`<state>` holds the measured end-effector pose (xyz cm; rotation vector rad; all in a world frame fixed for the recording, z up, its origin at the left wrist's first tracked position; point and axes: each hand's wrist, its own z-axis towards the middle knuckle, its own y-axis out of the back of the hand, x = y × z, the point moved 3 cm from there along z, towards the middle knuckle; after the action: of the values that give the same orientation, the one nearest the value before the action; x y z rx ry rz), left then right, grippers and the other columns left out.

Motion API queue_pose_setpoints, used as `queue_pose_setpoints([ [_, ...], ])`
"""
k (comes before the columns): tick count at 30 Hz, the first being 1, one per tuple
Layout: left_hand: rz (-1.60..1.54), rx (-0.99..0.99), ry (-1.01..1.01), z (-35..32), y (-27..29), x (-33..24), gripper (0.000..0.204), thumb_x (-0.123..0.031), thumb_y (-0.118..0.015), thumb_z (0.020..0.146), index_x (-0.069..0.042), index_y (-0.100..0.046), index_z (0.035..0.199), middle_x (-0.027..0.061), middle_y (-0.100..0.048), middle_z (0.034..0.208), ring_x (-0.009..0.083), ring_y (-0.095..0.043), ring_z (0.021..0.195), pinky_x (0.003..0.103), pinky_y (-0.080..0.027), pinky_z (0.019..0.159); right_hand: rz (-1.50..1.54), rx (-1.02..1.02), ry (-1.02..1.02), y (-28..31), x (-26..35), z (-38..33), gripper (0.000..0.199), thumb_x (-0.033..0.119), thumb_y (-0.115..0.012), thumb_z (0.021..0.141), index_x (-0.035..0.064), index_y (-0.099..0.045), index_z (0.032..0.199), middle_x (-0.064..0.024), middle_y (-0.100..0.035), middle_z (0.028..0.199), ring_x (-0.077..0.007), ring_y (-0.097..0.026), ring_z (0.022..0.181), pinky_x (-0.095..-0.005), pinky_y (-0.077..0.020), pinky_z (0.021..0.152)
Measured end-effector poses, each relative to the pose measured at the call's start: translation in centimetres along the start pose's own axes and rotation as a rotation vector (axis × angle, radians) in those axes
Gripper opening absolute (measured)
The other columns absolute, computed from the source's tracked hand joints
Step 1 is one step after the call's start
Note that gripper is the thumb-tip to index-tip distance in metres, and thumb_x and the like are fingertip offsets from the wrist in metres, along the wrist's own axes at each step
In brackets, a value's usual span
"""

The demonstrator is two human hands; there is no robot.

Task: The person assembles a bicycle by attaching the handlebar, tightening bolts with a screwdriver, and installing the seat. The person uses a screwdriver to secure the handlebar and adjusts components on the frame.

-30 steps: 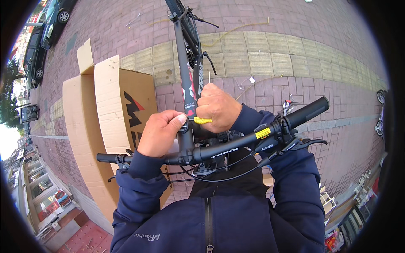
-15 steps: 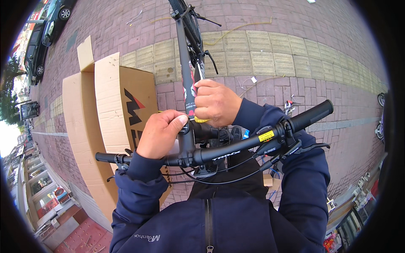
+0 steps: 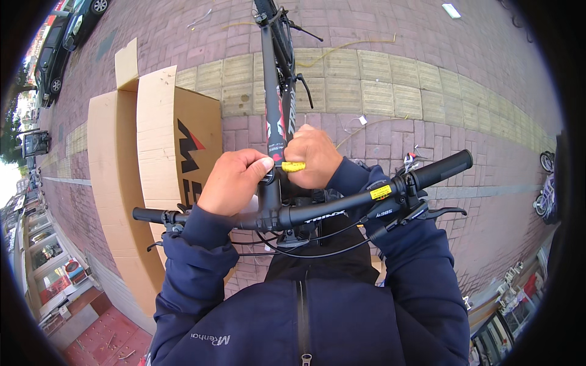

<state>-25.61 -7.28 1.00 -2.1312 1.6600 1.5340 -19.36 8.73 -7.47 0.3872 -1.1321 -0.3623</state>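
A black bicycle (image 3: pixel 272 91) stands before me, its frame stretching away and its handlebar (image 3: pixel 320 213) crossing near my waist. My left hand (image 3: pixel 235 183) is closed about the front end of the stem (image 3: pixel 269 198), thumb pressed on the round cap on top; its other fingers are mostly hidden. Just right of it, beside the head of the frame, my right hand (image 3: pixel 313 157) is a fist. A yellow thing with dark marks (image 3: pixel 293 166) shows at the edge of that fist; most of it is hidden, so its kind cannot be told.
An open cardboard box (image 3: pixel 155 152) stands left of the bicycle. A brake lever (image 3: pixel 445 212) and cables (image 3: pixel 305 253) hang about the handlebar. Yellow straps (image 3: pixel 348 43) and a small white scrap (image 3: pixel 362 120) lie on the paving. Parked cars (image 3: pixel 55 55) are at far left.
My right fist has turned, so more of the yellow thing shows. My left hand keeps its place on the stem. The view has shifted slightly.
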Motion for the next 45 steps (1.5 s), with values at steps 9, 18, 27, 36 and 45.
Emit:
queue_pose_setpoints([
  [9,-0.079,0.006,0.057,0.1,-0.5,0.6,0.029,-0.024,-0.062,0.098,0.004,-0.068,0.096,0.008,-0.06,0.07,0.014,-0.049,0.066,0.033,-0.045,0.063,0.271,0.079,-0.38,-0.7,-0.2,-1.7,0.016,0.012,-0.072,0.067,0.0013,-0.06,0.067,-0.0136,-0.054,0.06,-0.0295,-0.053,0.056,-0.0397,-0.0431,0.057],
  [18,-0.167,0.017,0.056,0.3,-0.8,0.8,0.022,-0.017,-0.061,0.1,0.003,-0.071,0.1,-0.0047,-0.056,0.07,0.0049,-0.044,0.061,0.024,-0.038,0.054,0.245,0.006,-0.07,0.7,-1.6,-2.3,0.016,0.009,-0.07,0.066,0.0069,-0.054,0.063,-0.0083,-0.053,0.061,-0.0307,-0.055,0.062,-0.0396,-0.0431,0.067],
  [27,-0.065,0.013,0.015,0.4,-0.7,0.6,0.022,-0.017,-0.061,0.099,0.003,-0.071,0.103,-0.0039,-0.058,0.074,0.0046,-0.045,0.065,0.024,-0.041,0.059,0.079,-0.014,0.165,0.4,-0.9,-0.9,0.017,0.01,-0.071,0.065,0.0089,-0.054,0.066,-0.0064,-0.052,0.064,-0.0293,-0.054,0.065,-0.0388,-0.0402,0.069],
  [36,-0.1,0.003,0.064,0.2,-0.8,0.7,0.03,-0.024,-0.063,0.098,0.005,-0.068,0.097,0.0076,-0.063,0.072,0.014,-0.053,0.067,0.032,-0.047,0.067,-0.341,-0.004,0.492,2.7,0.4,0.5,0.013,0.016,-0.069,0.067,0.0127,-0.057,0.07,-0.0018,-0.048,0.07,-0.0222,-0.056,0.077,-0.0413,-0.0462,0.089],
  [45,-0.049,0.027,0.048,0.2,-0.8,0.0,0.023,-0.017,-0.06,0.1,0.004,-0.07,0.101,-0.0015,-0.059,0.074,0.0069,-0.047,0.067,0.025,-0.043,0.061,-0.188,0.013,0.471,2.0,-0.7,0.9,0.018,0.017,-0.071,0.061,0.0126,-0.054,0.066,-0.0021,-0.046,0.069,-0.0232,-0.055,0.078,-0.0419,-0.0476,0.095],
])
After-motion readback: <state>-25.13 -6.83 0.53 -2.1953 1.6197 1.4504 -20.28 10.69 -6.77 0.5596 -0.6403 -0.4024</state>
